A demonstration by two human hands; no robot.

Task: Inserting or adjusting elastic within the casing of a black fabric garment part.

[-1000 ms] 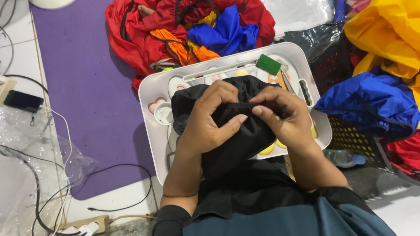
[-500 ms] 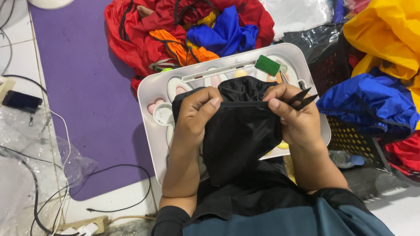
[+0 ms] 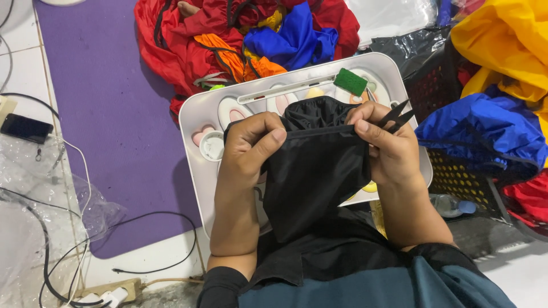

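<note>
I hold a black fabric piece [image 3: 317, 171] stretched between both hands above a white lap tray [image 3: 197, 122]. My left hand [image 3: 251, 145] pinches the fabric's top hem at its left side. My right hand [image 3: 385, 145] pinches the hem at the right side and also carries small black thread snips [image 3: 398, 114], their blades pointing up and right. The fabric hangs down over my lap and hides the middle of the tray.
A pile of red, orange and blue garments [image 3: 245, 40] lies beyond the tray on a purple mat [image 3: 97, 114]. Yellow and blue fabric [image 3: 496, 85] fills a black basket [image 3: 462, 177] at right. A phone [image 3: 25, 128], cables and a power strip [image 3: 108, 294] sit at left.
The bunched fabric has been pulled open and spread flat between my hands. The hands moved apart, and the snips in my right hand came into view.
</note>
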